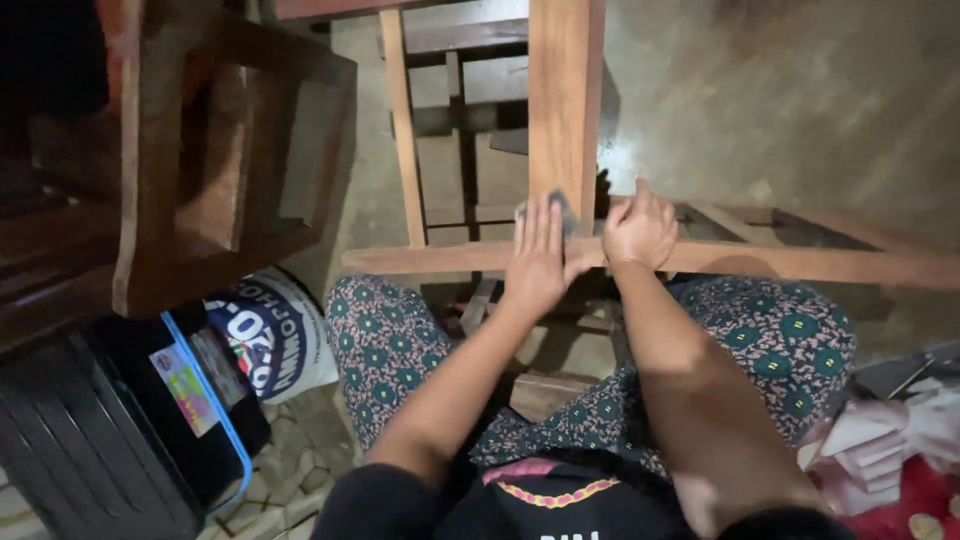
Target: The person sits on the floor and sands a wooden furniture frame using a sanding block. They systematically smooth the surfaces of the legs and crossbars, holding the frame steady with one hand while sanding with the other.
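At the far left stands a dark wooden chair frame (200, 160), its legs and rails making an open box. Below it, near the lower left corner of the floor (760, 110), lies a black plastic crate (90, 440) with a blue strap over it, and just beside the crate leans a white printed sack (280, 335).

In the middle, a pale wooden frame (780, 262) lies across the person's lap – one long rail runs from left to right, and a wide upright board (565, 100) rises from it toward the top edge. The left hand (537, 262) is flat, its fingers together and stretched, and it presses a small dark piece of sandpaper (560, 210) against the lower end of the upright board, where the board meets the long rail. The sandpaper is mostly covered by the fingers, so only its dark corner shows.

Just beside it to the right, the right hand (640, 230) is curled into a loose fist around the top edge of the long rail – the fingers wrap over the wood and hold it.

The legs in patterned fabric (800, 350) are under the rail. At the lower right corner lies a heap of pink and white cloth (900, 440).
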